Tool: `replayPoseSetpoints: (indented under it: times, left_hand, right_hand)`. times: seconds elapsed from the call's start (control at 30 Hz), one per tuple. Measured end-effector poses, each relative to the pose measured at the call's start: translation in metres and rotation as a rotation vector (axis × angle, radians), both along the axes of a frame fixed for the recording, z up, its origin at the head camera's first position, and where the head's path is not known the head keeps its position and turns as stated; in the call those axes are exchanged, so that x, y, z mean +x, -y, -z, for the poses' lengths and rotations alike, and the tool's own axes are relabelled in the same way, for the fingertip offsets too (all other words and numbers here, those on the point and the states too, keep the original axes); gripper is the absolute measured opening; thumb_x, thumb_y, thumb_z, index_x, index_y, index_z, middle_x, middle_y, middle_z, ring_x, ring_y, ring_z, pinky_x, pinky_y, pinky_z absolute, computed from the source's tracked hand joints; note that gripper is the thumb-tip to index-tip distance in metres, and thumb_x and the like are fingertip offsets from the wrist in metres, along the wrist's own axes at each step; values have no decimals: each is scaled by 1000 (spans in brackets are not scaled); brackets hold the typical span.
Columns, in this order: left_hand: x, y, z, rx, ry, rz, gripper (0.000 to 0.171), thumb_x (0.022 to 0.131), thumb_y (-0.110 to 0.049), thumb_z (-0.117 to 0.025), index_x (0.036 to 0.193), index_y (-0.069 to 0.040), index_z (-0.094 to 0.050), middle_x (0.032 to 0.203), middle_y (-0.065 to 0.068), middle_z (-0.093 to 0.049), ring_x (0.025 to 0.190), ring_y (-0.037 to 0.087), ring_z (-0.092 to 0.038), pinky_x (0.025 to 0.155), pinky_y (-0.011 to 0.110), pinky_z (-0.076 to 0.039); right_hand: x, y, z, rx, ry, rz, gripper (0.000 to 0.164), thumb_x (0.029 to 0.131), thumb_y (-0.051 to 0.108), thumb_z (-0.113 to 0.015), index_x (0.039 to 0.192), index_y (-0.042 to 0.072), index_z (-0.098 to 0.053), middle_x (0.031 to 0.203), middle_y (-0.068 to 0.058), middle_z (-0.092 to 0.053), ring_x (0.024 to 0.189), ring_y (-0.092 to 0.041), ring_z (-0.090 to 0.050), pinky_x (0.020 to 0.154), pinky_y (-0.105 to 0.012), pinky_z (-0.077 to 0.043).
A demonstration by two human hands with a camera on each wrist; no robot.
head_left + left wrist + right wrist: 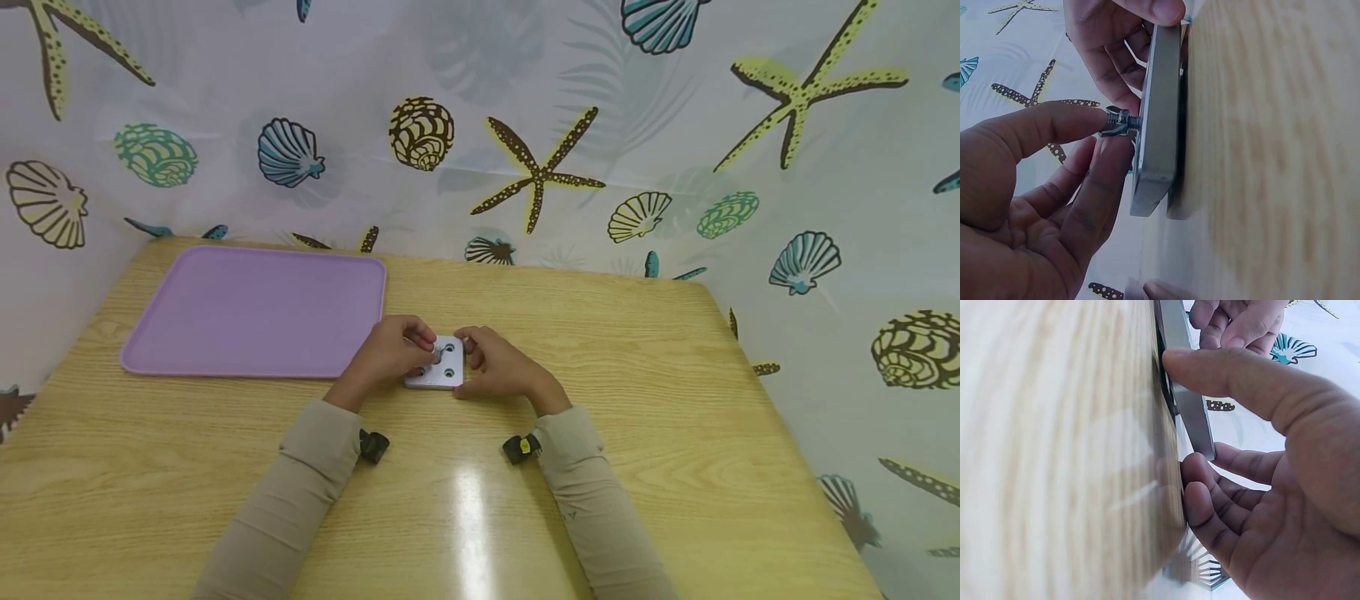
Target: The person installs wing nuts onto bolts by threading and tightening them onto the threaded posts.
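A square metal plate (456, 362) with round holes lies near the middle of the table, and a threaded stud stands up from it. Thumb and fingers of my left hand (390, 350) pinch a silver wing nut (1116, 122) on that stud, a little above the plate's face. My right hand (504, 367) grips the plate from the right side, its thumb (1194, 370) against the near edge and its fingers around the far corner. In the left wrist view the plate is edge-on, low over the wood.
A purple tray (255, 312) lies at the left rear, its right side close to my left hand. Behind and to the sides hangs a sheet (360, 75) printed with shells and starfish. The wooden table (637, 350) extends on both sides of the plate.
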State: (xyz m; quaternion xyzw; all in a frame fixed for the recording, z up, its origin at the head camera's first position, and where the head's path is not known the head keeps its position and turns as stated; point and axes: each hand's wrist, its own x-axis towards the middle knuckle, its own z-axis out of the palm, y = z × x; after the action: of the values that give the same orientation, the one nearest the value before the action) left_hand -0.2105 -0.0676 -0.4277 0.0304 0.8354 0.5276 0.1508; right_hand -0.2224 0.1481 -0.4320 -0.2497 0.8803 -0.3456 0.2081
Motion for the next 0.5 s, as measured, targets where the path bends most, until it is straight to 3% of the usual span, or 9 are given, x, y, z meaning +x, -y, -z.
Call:
replayPoseSetpoints:
  times: [0.2, 0.5]
  left_hand:
    - [1, 0, 0, -18, -24, -9, 18, 85, -7, -72, 102, -3, -68, 99, 12, -69, 84, 16, -63, 67, 22, -50]
    - [2, 0, -1, -17, -76, -14, 18, 85, -6, -70, 103, -2, -69, 102, 14, -71, 88, 18, -66, 72, 23, -52]
  right_hand:
    - [0, 0, 0, 3, -4, 1, 84, 77, 18, -86, 146, 3, -41, 126, -12, -52, 106, -22, -53, 90, -31, -47]
    - [0, 0, 2, 17, 4, 14, 84, 77, 18, -86, 146, 6, -41, 126, -9, -51, 107, -20, -53, 92, -32, -48]
